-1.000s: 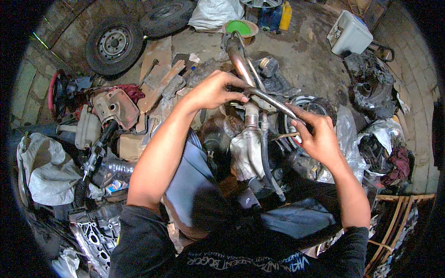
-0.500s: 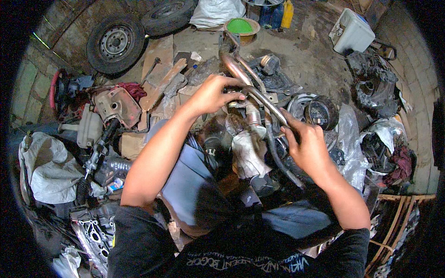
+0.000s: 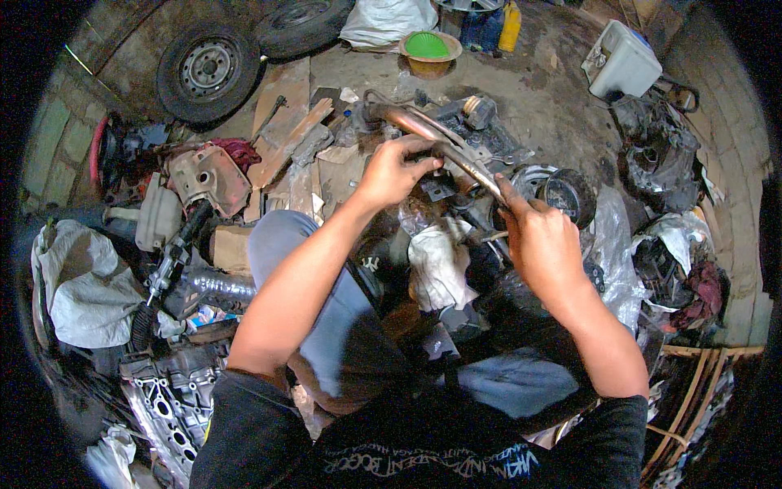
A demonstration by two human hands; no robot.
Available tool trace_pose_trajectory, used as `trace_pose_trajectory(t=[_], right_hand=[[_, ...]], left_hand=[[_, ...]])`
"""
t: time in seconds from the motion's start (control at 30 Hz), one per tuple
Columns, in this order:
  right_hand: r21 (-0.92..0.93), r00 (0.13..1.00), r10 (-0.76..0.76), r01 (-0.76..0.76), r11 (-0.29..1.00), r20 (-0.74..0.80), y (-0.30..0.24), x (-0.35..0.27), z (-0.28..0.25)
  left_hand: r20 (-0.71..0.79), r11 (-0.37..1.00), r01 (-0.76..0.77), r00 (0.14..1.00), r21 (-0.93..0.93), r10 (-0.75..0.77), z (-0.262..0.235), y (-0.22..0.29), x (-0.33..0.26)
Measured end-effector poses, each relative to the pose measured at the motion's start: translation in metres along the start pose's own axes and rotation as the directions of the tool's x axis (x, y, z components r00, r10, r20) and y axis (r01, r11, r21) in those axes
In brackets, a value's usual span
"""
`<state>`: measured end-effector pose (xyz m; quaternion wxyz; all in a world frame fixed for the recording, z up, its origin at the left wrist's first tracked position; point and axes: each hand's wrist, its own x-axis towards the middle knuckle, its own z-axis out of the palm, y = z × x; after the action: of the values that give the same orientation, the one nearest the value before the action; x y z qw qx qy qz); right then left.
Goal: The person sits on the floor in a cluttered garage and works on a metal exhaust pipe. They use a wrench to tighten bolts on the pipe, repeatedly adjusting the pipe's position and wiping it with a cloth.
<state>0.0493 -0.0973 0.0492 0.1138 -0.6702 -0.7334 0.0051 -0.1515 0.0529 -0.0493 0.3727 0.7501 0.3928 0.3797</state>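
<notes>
My left hand [image 3: 397, 173] is curled around a bent metal pipe [image 3: 475, 169], fingers mostly hidden behind it and thumb reaching toward its near side. My right hand [image 3: 542, 236] is closed on the pipe's lower right end, with the index finger lying along the metal. The pipe slants in front of me, beyond my knees, from upper left to lower right; its far stretch shines coppery, and I can't tell whether the far end touches anything. Nearer me, between my legs, is a crumpled whitish cloth [image 3: 440, 267]. Just past my right hand sits a round black part [image 3: 570, 198], with clear plastic sheeting [image 3: 617, 244] beside it. Over to my left are a rusty reddish metal part [image 3: 213, 181], a pale plastic tank [image 3: 156, 216] and a white sack [image 3: 85, 285]. Farther off, a wheel [image 3: 208, 69] leans at the wall, and a green basin [image 3: 426, 43] sits in a tan bowl.
</notes>
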Motion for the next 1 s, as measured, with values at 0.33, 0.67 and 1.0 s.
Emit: trace_pose_trajectory(t=[0.33, 0.67, 1.0], right_hand=[[0.029, 0.997, -0.072, 0.071, 0.997, 0.017, 0.017, 0.013, -0.007], [0.093, 0.996, 0.064, -0.069, 0.993, 0.06, 0.006, 0.015, -0.008], [-0.086, 0.994, 0.072, -0.065, 0.994, 0.079, -0.013, 0.005, -0.004]], left_hand=[[0.209, 0.999, 0.03, 0.978, -0.045, -0.02, -0.01, 0.002, 0.009], [0.25, 0.983, -0.09, 0.967, 0.157, 0.049, -0.018, 0.013, 0.01], [0.012, 0.95, -0.109, 0.994, 0.292, 0.11, 0.01, 0.003, 0.003]])
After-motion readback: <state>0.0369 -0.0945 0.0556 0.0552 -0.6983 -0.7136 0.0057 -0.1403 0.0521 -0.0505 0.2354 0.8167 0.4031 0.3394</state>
